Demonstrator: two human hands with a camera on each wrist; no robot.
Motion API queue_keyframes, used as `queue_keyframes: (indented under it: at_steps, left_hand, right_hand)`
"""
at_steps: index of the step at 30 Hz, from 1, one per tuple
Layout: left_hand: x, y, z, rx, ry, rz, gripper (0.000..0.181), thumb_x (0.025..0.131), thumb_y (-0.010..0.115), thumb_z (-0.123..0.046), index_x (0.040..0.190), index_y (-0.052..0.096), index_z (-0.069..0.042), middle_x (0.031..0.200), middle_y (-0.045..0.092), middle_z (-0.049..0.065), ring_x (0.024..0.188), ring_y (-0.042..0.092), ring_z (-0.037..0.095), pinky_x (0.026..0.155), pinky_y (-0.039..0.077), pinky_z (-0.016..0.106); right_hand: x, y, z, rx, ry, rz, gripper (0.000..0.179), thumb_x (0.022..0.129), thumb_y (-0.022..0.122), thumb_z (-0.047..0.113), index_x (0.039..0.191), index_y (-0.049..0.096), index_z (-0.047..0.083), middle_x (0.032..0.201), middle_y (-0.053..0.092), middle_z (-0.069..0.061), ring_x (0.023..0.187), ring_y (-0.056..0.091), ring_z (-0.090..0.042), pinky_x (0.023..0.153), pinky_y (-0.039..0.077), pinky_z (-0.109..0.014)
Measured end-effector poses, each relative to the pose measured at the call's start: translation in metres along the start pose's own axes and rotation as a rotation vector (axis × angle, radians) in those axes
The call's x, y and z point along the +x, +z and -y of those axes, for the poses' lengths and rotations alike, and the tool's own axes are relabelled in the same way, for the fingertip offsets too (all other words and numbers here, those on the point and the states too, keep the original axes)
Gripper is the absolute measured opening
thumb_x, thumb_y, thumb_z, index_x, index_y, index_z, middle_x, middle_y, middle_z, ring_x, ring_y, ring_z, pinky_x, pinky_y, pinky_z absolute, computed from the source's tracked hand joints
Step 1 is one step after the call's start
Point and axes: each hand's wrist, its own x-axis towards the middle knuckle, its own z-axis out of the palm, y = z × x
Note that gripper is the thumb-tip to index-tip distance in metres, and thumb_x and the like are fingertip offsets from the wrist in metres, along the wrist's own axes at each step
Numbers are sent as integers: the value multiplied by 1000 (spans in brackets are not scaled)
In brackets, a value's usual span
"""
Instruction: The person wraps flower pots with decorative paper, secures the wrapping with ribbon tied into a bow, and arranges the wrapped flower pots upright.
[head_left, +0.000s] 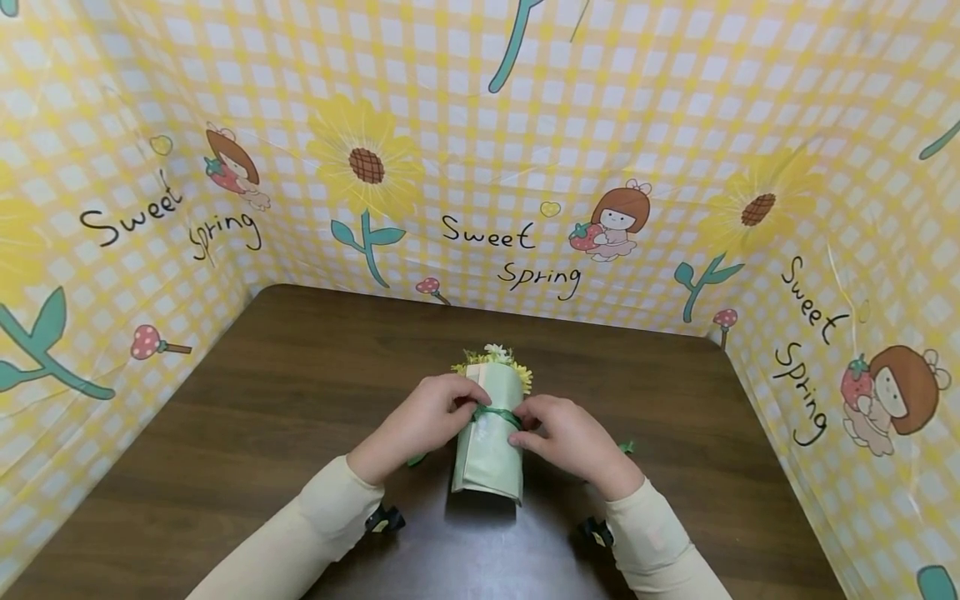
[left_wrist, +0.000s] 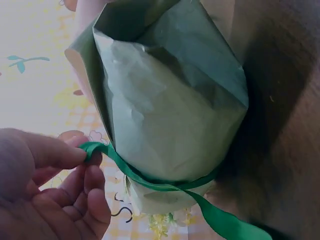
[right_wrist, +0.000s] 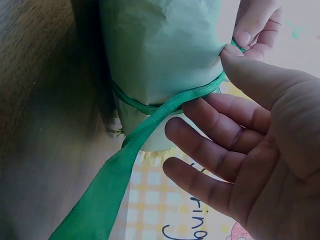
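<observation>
A small bouquet wrapped in pale green paper lies on the dark table, its yellow and white flowers peeking out at the far end. Green ribbon circles the wrapping, and a loose tail of it hangs off in each wrist view. My left hand pinches the ribbon between thumb and fingers at the bouquet's left side. On the other side, my right hand touches the ribbon with its index finger. That hand's thumb rests by the paper, with the other fingers loosely spread.
Brown wooden table extends around the bouquet. Yellow checked cloth with printed flowers and lettering hangs at the back and both sides. Bits of green ribbon show beyond the right wrist.
</observation>
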Motion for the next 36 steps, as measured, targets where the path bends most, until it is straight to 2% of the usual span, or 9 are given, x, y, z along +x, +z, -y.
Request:
queue_keyframes:
  at_steps: [3,5,8,12,16,20,26,36]
  left_hand:
    - [0,-1,0,11,12,30,22,97,62,-3,104,78,-17,101,70,-5,83,57,11,74,51,30]
    - [0,-1,1,22,25,27,19,97,65,-4,103,77,-17,98,69,-4,84,58,11,74,51,30]
    - [1,-1,0,46,43,-10,12,97,71,-8,100,78,-18,97,70,-5,88,59,10,78,52,31]
    - [1,-1,0,108,65,-91,10,95,74,-11,96,78,-19,95,68,-8,89,58,9,79,51,31]
    - [1,-1,1,129,61,-134,8,95,74,-12,97,78,-19,93,64,-9,86,55,10,77,50,31]
    - [1,-2,2,119,61,-140,8,95,73,-12,97,77,-18,95,65,-9,88,57,11,79,51,32]
    - [2,-1,4,104,63,-151,10,96,73,-10,94,75,-20,96,65,-8,88,58,12,78,52,32]
    - [2,0,9,110,-20,-172,13,96,71,-9,90,74,-20,97,56,-4,84,54,11,75,50,30]
  right_hand:
    - [0,1,0,-3,-1,0,27,92,78,36,113,73,20,103,71,8,90,66,-5,79,55,-29]
    - [0,1,1,3,8,-6,27,92,78,36,113,73,21,102,71,9,90,66,-3,79,55,-28]
    - [0,1,1,24,29,-25,26,90,80,36,111,73,23,98,70,13,86,65,-1,76,55,-27]
    - [-1,2,2,45,58,-50,20,87,82,40,95,70,26,83,64,16,72,59,-2,65,51,-24]
    - [-2,3,2,99,71,-17,22,89,80,41,83,64,27,74,59,14,64,53,-5,59,47,-24]
    - [-3,2,1,137,56,30,15,95,75,31,84,66,25,73,60,13,64,53,-5,60,47,-24]
    - [-3,-2,-2,80,50,41,14,97,72,23,85,64,23,71,56,11,61,49,-4,58,44,-23]
    - [-4,-9,-5,-38,85,47,16,96,73,25,84,63,24,70,57,11,59,51,-5,56,45,-25]
